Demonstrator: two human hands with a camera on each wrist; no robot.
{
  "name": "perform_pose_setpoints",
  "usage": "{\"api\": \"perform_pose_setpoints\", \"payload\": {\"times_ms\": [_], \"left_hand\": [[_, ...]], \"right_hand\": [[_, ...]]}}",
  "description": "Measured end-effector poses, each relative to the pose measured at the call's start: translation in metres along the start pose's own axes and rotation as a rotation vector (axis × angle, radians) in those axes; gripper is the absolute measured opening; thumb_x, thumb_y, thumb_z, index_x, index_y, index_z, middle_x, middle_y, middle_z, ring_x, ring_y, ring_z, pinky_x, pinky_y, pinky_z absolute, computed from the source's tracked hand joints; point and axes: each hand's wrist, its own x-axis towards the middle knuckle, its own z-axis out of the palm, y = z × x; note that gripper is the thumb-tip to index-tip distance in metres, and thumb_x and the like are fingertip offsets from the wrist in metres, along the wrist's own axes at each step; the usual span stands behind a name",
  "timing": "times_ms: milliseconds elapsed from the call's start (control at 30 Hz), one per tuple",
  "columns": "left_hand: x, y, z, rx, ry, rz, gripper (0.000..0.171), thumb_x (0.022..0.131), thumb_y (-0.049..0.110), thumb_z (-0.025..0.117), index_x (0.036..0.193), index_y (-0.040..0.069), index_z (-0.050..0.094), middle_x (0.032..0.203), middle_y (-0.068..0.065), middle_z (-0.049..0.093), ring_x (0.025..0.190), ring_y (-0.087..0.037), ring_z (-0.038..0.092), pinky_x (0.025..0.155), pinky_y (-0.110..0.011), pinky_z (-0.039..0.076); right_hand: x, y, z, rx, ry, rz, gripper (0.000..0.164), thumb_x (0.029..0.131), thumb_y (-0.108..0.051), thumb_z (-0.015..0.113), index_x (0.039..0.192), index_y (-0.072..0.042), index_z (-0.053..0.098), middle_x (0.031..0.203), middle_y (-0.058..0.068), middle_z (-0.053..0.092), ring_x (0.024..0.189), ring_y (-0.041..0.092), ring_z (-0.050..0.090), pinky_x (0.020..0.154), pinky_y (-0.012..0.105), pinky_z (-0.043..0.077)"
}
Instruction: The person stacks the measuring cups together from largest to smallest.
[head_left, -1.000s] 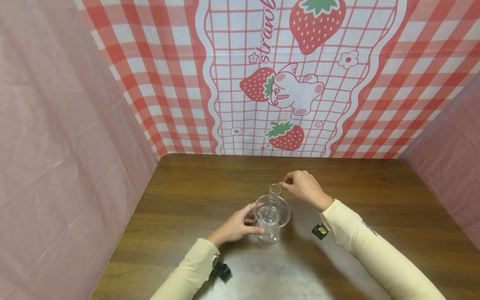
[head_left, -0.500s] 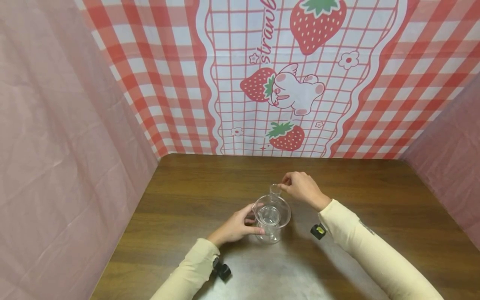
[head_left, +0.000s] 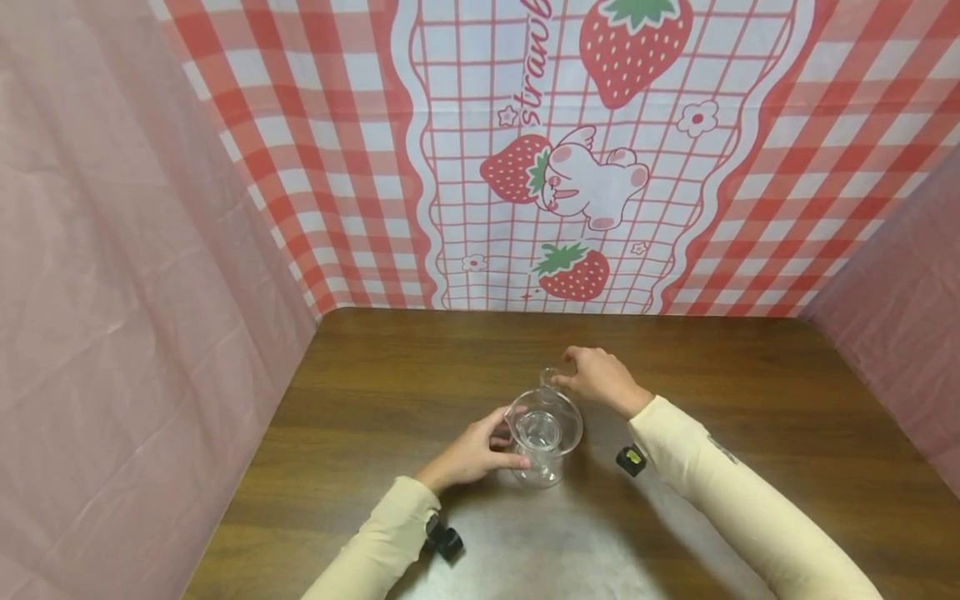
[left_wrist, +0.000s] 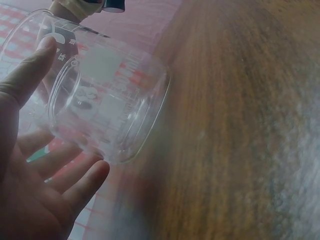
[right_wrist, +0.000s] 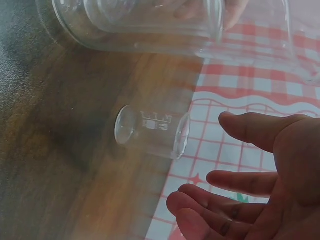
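A large clear glass beaker (head_left: 573,446) with a pouring lip stands upright on the table, and a smaller beaker (head_left: 538,432) sits nested inside it. My left hand (head_left: 471,454) holds the large beaker from the left, thumb on the near side and fingers round the far side. Just behind it stands a tiny glass beaker (right_wrist: 155,131), upright, with white printed marks. My right hand (head_left: 603,382) is beside this tiny beaker, thumb and fingers spread. A gap separates the fingers from the glass in the right wrist view.
The brown wooden table (head_left: 390,367) reaches back to a red-and-white checked cloth (head_left: 360,208) printed with strawberries. Pink cloth (head_left: 150,292) hangs at the left and right. A black wrist camera (head_left: 444,540) is on each sleeve.
My right thumb and fingers have come apart at the tiny beaker's rim, and the hand has shifted slightly left and nearer. My left hand and the large beaker stay in place.
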Motion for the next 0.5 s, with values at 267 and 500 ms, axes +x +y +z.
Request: {"api": "perform_pose_setpoints", "payload": {"times_ms": [267,500], "left_hand": [[0.0017,-0.0007,-0.0013,0.001,0.005,-0.002,0.081,0.079,0.020,0.081,0.147,0.008,0.038,0.140,-0.017,0.053,0.123,-0.032,0.057,0.102,-0.035,0.053],[0.0007,-0.0011,0.0007,0.003,0.009,-0.005,0.081,0.079,0.020,0.081,0.147,0.008,0.039,0.140,-0.017,0.054,0.122,-0.032,0.058,0.101,-0.034,0.053]], "right_hand": [[0.0043,0.0010,0.0063,-0.011,-0.011,0.007,0.057,0.085,-0.039,0.073,0.123,0.001,0.061,0.115,0.024,0.068,0.100,0.044,0.066,0.085,0.055,0.056],[0.0039,0.0017,0.0097,-0.022,-0.010,-0.016,0.058,0.084,-0.040,0.073,0.124,0.000,0.061,0.117,0.024,0.067,0.102,0.044,0.065,0.086,0.055,0.056]]}}
